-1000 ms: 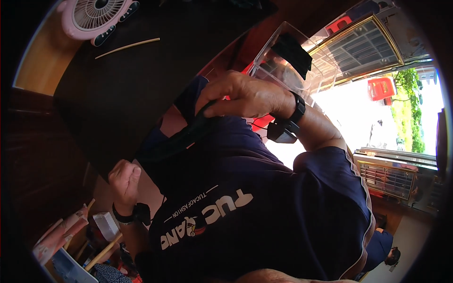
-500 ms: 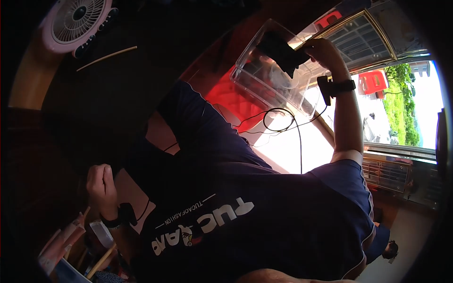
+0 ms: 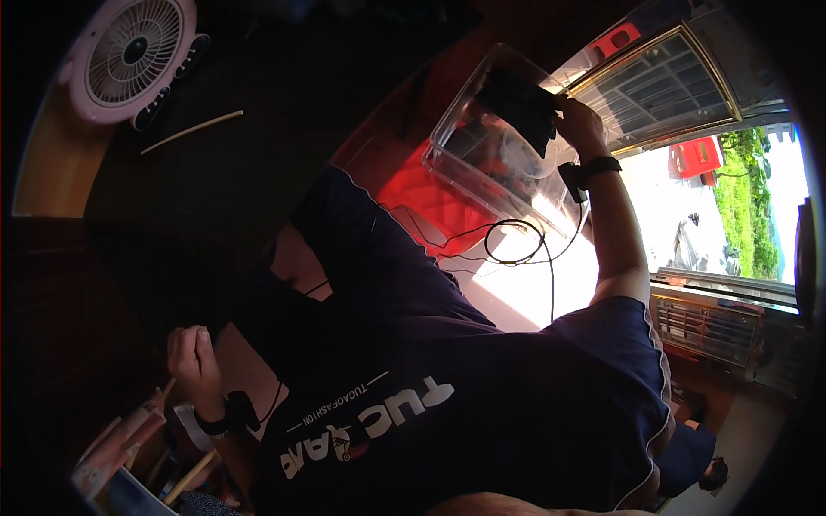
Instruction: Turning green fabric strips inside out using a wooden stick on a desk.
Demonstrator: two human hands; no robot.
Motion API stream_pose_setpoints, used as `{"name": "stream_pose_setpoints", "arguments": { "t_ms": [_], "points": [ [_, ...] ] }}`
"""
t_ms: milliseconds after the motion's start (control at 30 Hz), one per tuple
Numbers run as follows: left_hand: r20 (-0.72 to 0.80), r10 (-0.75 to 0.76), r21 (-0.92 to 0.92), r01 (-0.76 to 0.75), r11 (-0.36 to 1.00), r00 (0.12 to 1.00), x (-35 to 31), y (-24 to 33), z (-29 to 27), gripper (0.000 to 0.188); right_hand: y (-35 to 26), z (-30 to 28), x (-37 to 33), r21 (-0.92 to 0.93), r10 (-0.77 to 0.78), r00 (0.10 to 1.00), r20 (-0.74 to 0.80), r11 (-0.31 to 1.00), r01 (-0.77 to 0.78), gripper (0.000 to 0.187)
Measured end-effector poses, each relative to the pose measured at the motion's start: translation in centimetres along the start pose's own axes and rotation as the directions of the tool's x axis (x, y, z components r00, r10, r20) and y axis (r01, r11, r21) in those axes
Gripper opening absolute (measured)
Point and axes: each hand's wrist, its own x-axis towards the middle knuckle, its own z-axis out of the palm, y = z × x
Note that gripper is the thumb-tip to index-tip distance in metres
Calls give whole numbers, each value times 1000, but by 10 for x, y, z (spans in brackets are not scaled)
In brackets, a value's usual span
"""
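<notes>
Right hand (image 3: 578,120) pinched flat black pouch (image 3: 519,105) over clear plastic bin (image 3: 482,176) for stowing; left hand (image 3: 191,351) curled shut, seemingly empty.

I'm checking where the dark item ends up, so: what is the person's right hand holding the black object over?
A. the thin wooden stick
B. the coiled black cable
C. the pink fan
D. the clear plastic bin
D: the right hand grips the black object at the rim of the clear plastic bin, far from the pink fan and above the coiled black cable.
</notes>
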Motion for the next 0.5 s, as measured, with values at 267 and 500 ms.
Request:
{"name": "stream_pose_setpoints", "arguments": {
  "t_ms": [267, 500],
  "points": [
    [1, -11, 6, 11, 1000, 1000, 5, -1, 7, 13, 7, 17, -1, -60, 64, 988, 140, 997, -56, 43],
    [31, -34, 39, 33, 999, 999, 5, 5, 6, 14, 0, 5, 15, -52, 166, 982, 92, 985, -162, 25]
  ]
}}
